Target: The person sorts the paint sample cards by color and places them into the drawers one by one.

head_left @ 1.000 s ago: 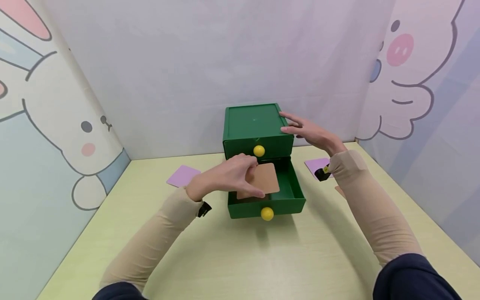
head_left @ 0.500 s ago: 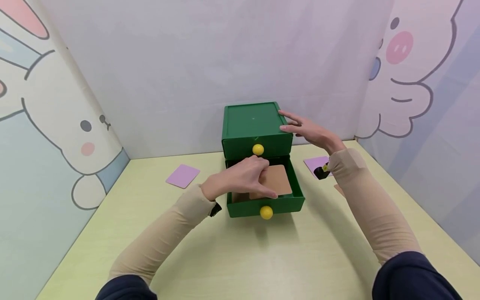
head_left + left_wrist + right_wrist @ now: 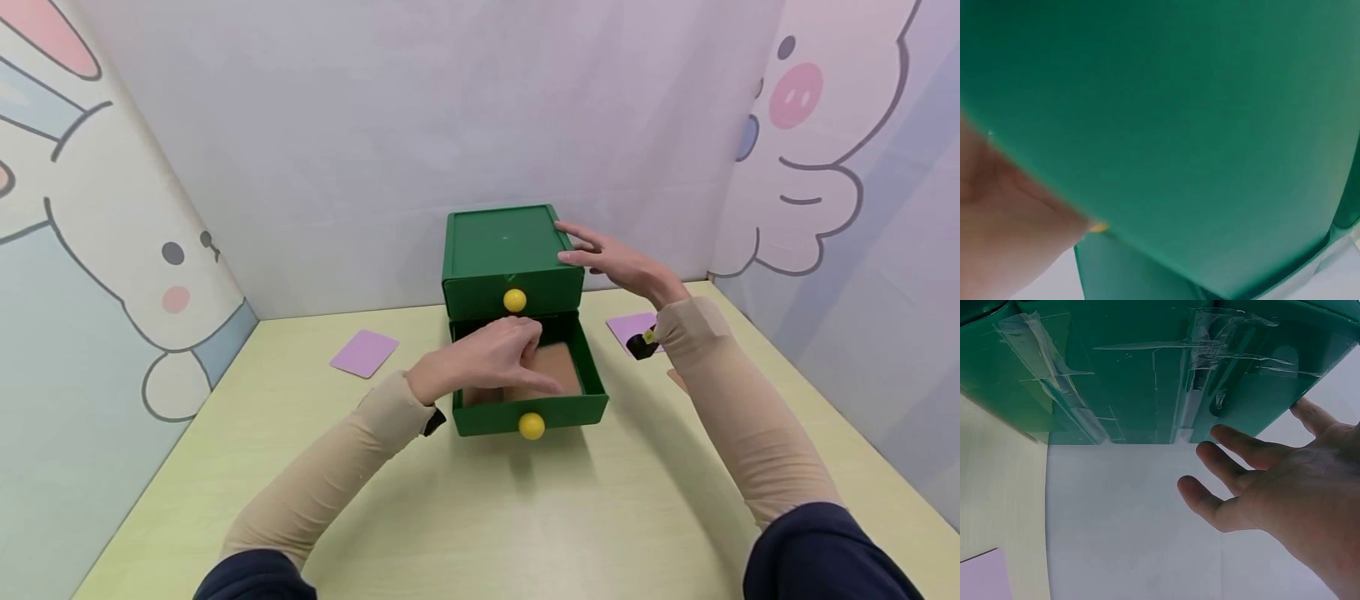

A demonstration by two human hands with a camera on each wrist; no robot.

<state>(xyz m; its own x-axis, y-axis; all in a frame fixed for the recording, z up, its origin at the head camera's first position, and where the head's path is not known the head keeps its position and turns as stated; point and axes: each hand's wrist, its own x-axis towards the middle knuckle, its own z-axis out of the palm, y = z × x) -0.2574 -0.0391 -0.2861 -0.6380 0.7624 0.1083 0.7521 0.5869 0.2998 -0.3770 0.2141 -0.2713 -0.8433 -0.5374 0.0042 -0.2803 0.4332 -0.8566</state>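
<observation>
Probably I'm laying this card (image 3: 560,369) in the drawer (image 3: 570,412); whether my left grip (image 3: 491,356) holds it, I can't tell. My right grip (image 3: 624,262), splayed, touches the cabinet (image 3: 504,243). Withdrawing seems next.

green drawer (image 3: 1166,137) fills most of view — left grip (image 3: 1016,231) lower left, partly behind its edge — yellow sliver (image 3: 1099,228) beside.

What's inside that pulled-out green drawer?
A brown card and more brown material beside it show inside the drawer; the left hand covers part, and anything underneath is hidden.
</observation>
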